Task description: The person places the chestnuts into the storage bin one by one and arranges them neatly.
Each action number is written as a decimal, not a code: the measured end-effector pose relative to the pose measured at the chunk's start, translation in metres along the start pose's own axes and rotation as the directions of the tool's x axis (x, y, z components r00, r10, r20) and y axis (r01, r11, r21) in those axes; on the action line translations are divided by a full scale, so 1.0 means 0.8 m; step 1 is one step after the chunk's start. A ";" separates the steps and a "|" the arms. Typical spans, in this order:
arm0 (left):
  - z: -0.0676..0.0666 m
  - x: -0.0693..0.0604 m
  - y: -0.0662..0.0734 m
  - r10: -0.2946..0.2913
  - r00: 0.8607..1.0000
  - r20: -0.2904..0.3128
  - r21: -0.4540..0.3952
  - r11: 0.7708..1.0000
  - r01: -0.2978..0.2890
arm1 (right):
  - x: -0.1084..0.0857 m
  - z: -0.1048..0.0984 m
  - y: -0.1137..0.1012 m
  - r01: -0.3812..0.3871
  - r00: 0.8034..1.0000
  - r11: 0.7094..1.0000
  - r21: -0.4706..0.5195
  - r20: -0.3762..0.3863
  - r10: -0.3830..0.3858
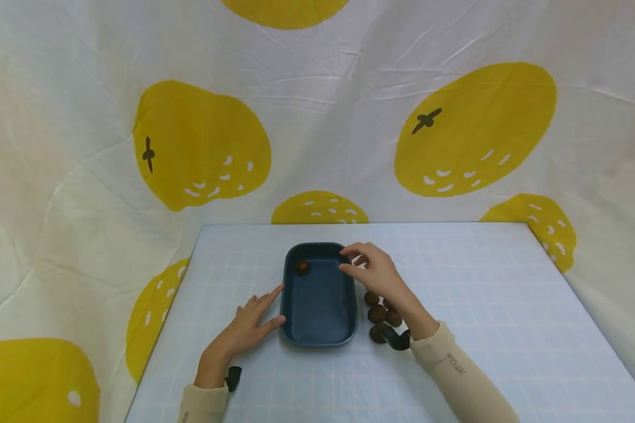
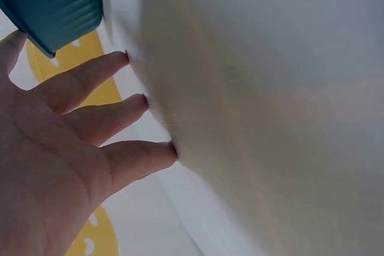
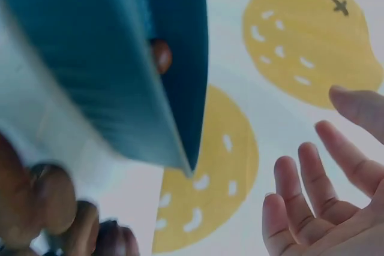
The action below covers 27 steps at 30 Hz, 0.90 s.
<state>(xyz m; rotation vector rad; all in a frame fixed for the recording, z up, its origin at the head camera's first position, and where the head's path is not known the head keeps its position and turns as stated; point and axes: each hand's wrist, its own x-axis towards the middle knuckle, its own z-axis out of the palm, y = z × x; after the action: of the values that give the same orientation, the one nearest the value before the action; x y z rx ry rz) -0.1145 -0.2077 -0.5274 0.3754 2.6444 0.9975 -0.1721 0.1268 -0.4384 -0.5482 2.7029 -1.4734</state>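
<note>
A dark blue rectangular tray (image 1: 319, 305) lies on the table with one small round brown thing (image 1: 302, 267) in its upper left part. Fingers spread, my left hand (image 1: 245, 329) rests at the tray's left side; in the left wrist view a fingertip meets the tray's rim (image 2: 51, 52). My right hand (image 1: 375, 270) hovers over the tray's upper right edge, fingers loosely bent and nothing between them. Several more round brown things (image 1: 378, 314) lie in a cluster right of the tray, partly hidden by the right wrist. Their exact kind is not clear.
The table (image 1: 481, 305) has a pale, faintly checked top. Behind it hangs a white cloth (image 1: 328, 135) printed with large yellow fruit. A black device (image 1: 399, 339) sits at the right wrist, close to the brown cluster.
</note>
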 end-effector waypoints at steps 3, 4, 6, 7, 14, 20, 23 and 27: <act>0.000 -0.001 0.000 0.008 1.000 -0.003 -0.003 1.000 -0.008 | -0.013 -0.006 0.008 0.009 1.000 1.000 -0.022 -0.027 -0.010; 0.000 -0.002 0.000 0.010 1.000 -0.004 -0.007 1.000 -0.010 | -0.018 -0.008 0.011 0.010 0.999 1.000 -0.022 -0.036 -0.011; 0.000 -0.003 0.000 0.015 1.000 -0.005 -0.016 1.000 -0.015 | -0.026 -0.012 0.018 0.020 0.999 1.000 -0.021 -0.050 -0.021; 0.000 -0.003 0.001 0.019 1.000 -0.006 -0.019 1.000 -0.019 | -0.031 -0.013 0.023 0.031 0.998 0.999 -0.021 -0.056 -0.032; 0.000 -0.003 0.002 0.033 0.999 -0.010 -0.022 0.999 -0.033 | -0.063 -0.026 0.061 0.088 0.993 0.996 -0.005 -0.076 -0.088; 0.000 -0.003 0.001 0.034 0.999 -0.016 -0.014 0.999 -0.034 | -0.086 -0.032 0.094 0.113 0.990 0.993 -0.033 -0.086 -0.115; 0.000 -0.002 0.000 0.036 0.999 -0.015 -0.016 0.999 -0.037 | -0.096 -0.035 0.107 0.088 0.993 0.995 -0.042 -0.081 -0.091; 0.000 -0.002 0.000 0.036 0.999 -0.016 -0.019 0.999 -0.036 | -0.105 -0.038 0.123 0.060 0.996 0.997 -0.047 -0.065 -0.063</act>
<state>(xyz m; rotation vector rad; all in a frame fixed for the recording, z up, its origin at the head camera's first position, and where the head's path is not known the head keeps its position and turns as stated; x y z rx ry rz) -0.1131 -0.2080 -0.5272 0.4137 2.6489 1.0406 -0.1280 0.2267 -0.5147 -0.6012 2.8002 -1.4738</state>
